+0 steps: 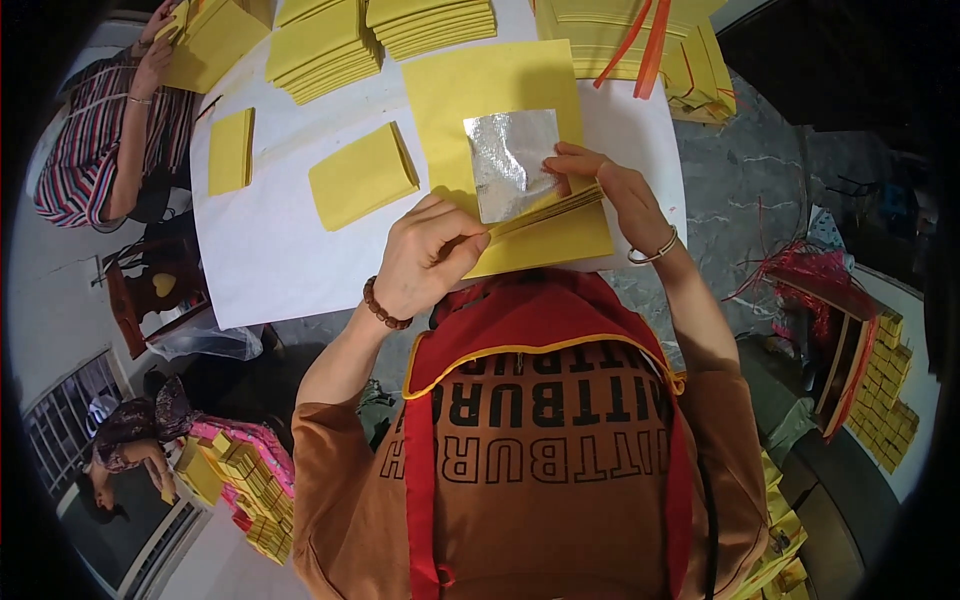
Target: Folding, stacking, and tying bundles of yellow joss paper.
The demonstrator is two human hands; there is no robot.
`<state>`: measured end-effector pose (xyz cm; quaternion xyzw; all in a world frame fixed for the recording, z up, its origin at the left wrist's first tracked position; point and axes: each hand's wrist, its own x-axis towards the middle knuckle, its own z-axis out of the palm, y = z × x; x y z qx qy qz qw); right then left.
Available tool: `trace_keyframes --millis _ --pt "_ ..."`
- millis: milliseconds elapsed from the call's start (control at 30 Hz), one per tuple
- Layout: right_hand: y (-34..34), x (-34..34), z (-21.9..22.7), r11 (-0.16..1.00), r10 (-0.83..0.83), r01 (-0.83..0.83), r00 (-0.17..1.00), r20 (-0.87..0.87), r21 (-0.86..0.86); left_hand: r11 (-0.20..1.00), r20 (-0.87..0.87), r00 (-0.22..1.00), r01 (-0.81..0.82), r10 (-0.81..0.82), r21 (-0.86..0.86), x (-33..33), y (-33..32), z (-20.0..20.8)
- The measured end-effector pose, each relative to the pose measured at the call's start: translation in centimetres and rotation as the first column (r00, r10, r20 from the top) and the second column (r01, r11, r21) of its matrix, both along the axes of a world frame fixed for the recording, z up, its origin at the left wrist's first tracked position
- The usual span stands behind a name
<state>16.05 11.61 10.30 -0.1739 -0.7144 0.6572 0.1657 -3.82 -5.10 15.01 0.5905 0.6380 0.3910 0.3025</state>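
A stack of yellow paper sheets point(440, 110) lies before me on the white table, with a silver foil square point(505, 165) on its top. Across the near part runs a raised, layered edge of folded yellow paper point(550, 212). My left hand point(432, 250) pinches the left end of that edge between thumb and fingers. At the right end my right hand point(625, 195) grips the same edge, its fingertips reaching over the foil's right side. Left of the sheets lie a folded yellow paper bundle point(362, 180) and a smaller yellow bundle point(231, 150).
Piles of folded yellow paper point(320, 50) stand along the far side of the white table point(270, 270). Red strips point(650, 50) hang over yellow paper at the far right. A co-worker in a striped shirt point(110, 150) handles yellow paper at the far left. Another person point(130, 440) is lower left.
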Motion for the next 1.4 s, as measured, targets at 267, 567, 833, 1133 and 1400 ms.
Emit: trace_keyframes --millis 267,567,833,1133,1400 --pt "0.2 -0.1 -0.1 1.0 -0.01 0.01 0.999 -0.043 -0.01 0.998 0.012 1.0 -0.016 0.017 -0.06 0.0 0.2 0.2" --pt "0.8 0.4 0.1 0.967 0.077 -0.073 0.997 -0.009 0.245 1.0 -0.032 0.999 0.005 -0.006 -0.029 -0.1 -0.2 0.6" --pt "0.1 0.0 -2.1 0.997 -0.032 0.023 0.992 -0.119 -0.072 0.93 -0.291 0.887 0.366 -0.359 -0.034 -2.8 0.0 0.3" --pt "1.4 -0.1 -2.9 0.998 0.032 -0.021 0.977 -0.212 0.053 0.961 -0.587 0.801 0.239 -0.113 0.142 -1.6 1.4 -1.9" --pt "2.0 -0.8 -0.8 0.845 0.102 -0.077 0.995 -0.017 0.529 0.949 -0.566 0.82 0.24 -0.085 0.205 -1.8 1.9 -2.3"
